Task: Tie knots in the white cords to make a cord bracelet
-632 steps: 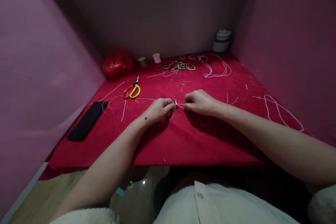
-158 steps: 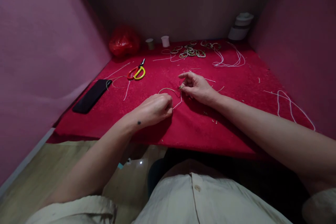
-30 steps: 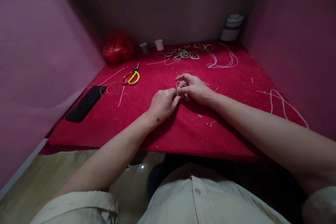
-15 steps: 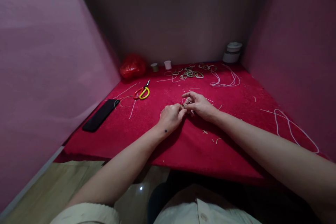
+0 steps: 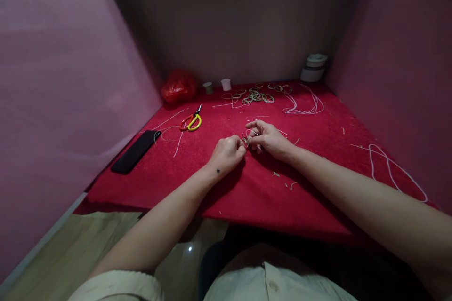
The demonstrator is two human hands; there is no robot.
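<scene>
My two hands meet over the middle of the red cloth, with a small piece of knotted cord point(image 5: 246, 140) between them. My left hand point(image 5: 229, 151) is closed, its thumb and fingers pinching the left side of the cord work. On the other side, my right hand point(image 5: 266, 139) pinches the cord between thumb and fingers. A thin white strand loops by the right fingers. Fine detail of the knot is hidden by the fingertips.
Red-and-yellow scissors point(image 5: 191, 121) and a black phone point(image 5: 136, 152) lie to the left. Farther back are a red plastic bag point(image 5: 179, 87), two thread spools point(image 5: 226, 84), a pile of cord loops point(image 5: 257, 97) and a lidded container point(image 5: 313, 68). White cord point(image 5: 388, 163) lies right; snippets are scattered about.
My left hand has drawn slightly left, away from my right hand, so more of the knotted cord shows between them. The right hand stays nearly in place.
</scene>
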